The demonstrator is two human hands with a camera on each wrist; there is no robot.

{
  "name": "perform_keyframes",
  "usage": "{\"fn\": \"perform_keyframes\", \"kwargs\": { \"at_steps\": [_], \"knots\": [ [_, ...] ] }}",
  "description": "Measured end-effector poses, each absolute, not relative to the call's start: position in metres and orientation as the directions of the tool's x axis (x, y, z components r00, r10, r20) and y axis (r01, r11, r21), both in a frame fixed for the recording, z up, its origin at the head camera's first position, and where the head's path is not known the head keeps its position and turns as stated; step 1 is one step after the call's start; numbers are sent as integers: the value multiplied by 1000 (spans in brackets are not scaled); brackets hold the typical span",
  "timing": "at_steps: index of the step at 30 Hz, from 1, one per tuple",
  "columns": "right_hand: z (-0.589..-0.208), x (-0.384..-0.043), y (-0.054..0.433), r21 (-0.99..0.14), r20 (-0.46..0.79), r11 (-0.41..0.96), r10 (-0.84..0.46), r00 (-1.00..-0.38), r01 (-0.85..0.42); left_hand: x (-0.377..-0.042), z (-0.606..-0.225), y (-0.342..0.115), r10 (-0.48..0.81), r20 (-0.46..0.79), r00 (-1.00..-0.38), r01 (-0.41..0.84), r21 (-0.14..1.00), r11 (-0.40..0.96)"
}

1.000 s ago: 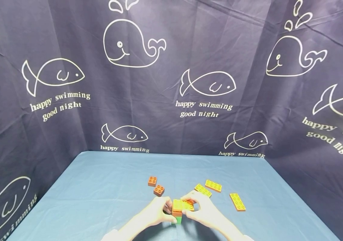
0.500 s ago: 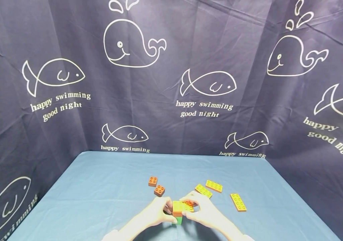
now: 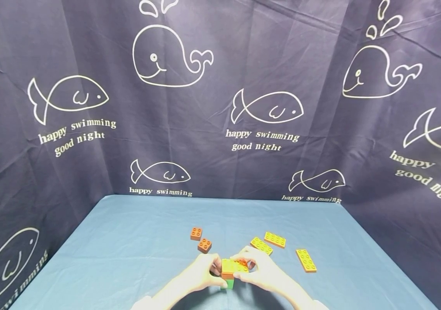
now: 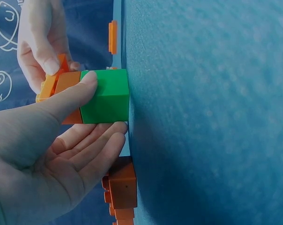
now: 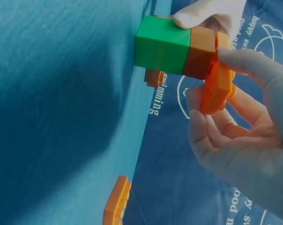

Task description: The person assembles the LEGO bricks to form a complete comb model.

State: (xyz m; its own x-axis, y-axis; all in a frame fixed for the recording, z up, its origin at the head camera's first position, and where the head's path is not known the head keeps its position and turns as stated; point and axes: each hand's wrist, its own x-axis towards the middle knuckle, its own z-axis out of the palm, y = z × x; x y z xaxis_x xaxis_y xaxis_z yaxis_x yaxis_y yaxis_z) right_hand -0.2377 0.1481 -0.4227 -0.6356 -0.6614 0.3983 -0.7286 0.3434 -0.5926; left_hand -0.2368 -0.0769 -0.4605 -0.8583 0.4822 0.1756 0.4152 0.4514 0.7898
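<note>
A stack of toy building bricks stands near the front of the table, a green brick [image 4: 106, 96] at the bottom and an orange-brown brick [image 5: 200, 51] above it. My left hand [image 3: 203, 272] grips this stack, thumb across the green brick's near side and fingers behind. With thumb and fingers, my right hand [image 3: 260, 268] pinches a flat orange-and-yellow brick [image 5: 217, 86] at the top of the stack. That flat brick juts out to the right past the stack and looks slightly tilted in the right wrist view.
Two small orange-brown bricks, one farther back [image 3: 195, 233] and one nearer [image 3: 205, 245], lie beyond my left hand. Three flat yellow-topped bricks, one at the back [image 3: 275, 239], one close to my right hand [image 3: 261, 245] and one farther right [image 3: 306, 260], lie on the blue tablecloth [image 3: 146, 232].
</note>
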Motion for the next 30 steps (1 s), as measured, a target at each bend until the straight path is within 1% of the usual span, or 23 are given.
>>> {"fn": "perform_keyframes", "kwargs": {
  "at_steps": [5, 14, 26, 30],
  "knots": [
    [-421, -239, 150, -597, 375, 341, -681, -629, -726, -236, -460, -77, 480, 183, -858, 420, 789, 449],
    [-418, -238, 150, -609, 336, 369, -682, -650, -702, -236, -462, -77, 482, 186, -856, 422, 790, 445],
    [-417, -239, 149, -595, 347, 356, -695, -630, -720, -236, -460, -78, 487, 169, -857, 409, 797, 444],
    [-416, -238, 148, -609, 336, 355, -695, -636, -710, -236, -459, -78, 488, 173, -856, 415, 792, 448]
  ]
}}
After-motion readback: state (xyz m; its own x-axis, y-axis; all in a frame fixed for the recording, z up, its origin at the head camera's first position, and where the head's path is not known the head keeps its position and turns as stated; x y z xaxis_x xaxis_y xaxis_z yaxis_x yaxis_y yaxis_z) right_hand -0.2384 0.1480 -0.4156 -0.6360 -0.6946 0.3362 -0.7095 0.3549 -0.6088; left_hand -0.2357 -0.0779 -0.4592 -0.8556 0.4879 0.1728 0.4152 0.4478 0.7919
